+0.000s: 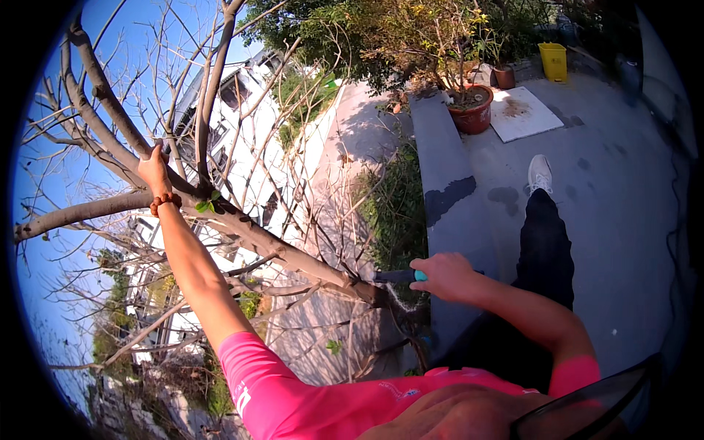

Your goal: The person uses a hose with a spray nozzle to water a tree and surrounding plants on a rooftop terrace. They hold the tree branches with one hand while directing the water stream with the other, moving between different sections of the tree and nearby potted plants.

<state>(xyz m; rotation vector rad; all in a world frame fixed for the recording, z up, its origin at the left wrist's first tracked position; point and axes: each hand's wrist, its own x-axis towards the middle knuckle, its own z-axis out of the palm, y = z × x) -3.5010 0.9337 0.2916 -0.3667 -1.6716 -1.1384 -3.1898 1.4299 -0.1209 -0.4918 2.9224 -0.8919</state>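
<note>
My left hand [154, 172] is stretched out to the upper left, its fingers wrapped round a thick, bare tree branch [257, 233] near a fork. Brown beads circle that wrist. Lower down, my right hand [449, 277] is closed on the teal handle of what looks like a pruning saw [396, 276]. Its dark blade reaches left to the lower end of the same branch, close to the darker cut-looking bark there. Pale dust-like specks show just below the blade. How deep the blade sits in the wood cannot be made out.
A grey ledge [447, 158] separates the paved floor [623, 220] from a drop to a sunlit path [356, 125]. Beyond the ledge are shrubs [396, 213]. A red plant pot [471, 110], a white board [524, 114] and a yellow bin [554, 62] stand farther off. Thin branches spread at left.
</note>
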